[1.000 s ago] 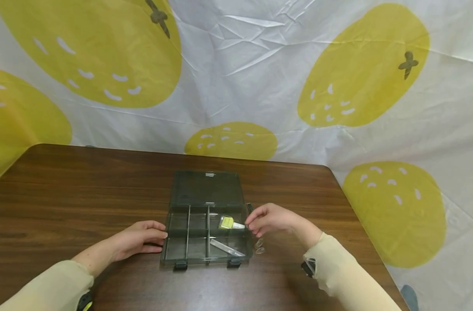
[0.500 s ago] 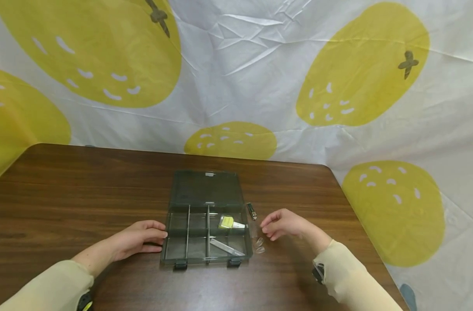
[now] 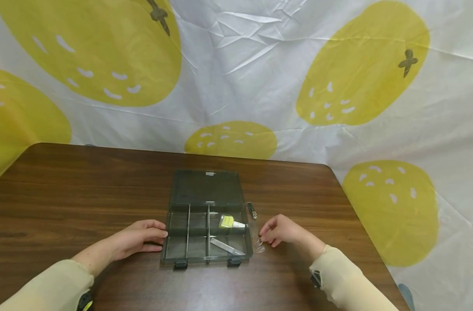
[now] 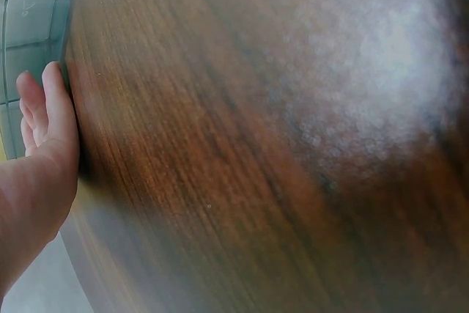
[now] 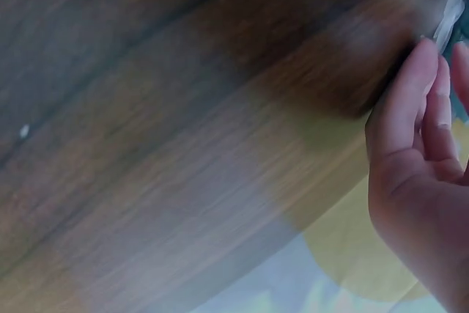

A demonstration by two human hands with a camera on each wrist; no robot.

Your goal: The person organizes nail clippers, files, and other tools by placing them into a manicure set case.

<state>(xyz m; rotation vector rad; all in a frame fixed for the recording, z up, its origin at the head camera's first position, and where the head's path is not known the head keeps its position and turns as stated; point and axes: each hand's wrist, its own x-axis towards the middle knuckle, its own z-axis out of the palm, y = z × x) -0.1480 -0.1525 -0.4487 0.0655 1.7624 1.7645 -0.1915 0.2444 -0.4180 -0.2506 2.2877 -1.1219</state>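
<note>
**Right fingertips on clear pieces beside the open organizer box**

Head view: an open dark translucent organizer box [image 3: 206,233] lies near the table's [image 3: 65,190] front edge, with a yellow-labelled item [image 3: 228,222] in its right compartment. The left hand [image 3: 137,238] rests relaxed against the box's left wall. The right hand [image 3: 281,230] reaches small clear plastic pieces [image 3: 259,245] just right of the box; a nail clipper [image 3: 251,211] lies behind them.

Left wrist view: straight fingers [image 4: 55,100] touch the box wall [image 4: 33,20], gripping nothing.

Right wrist view: curled fingertips [image 5: 410,86] meet a clear sliver [image 5: 448,16]; whether they pinch it cannot be told.
</note>
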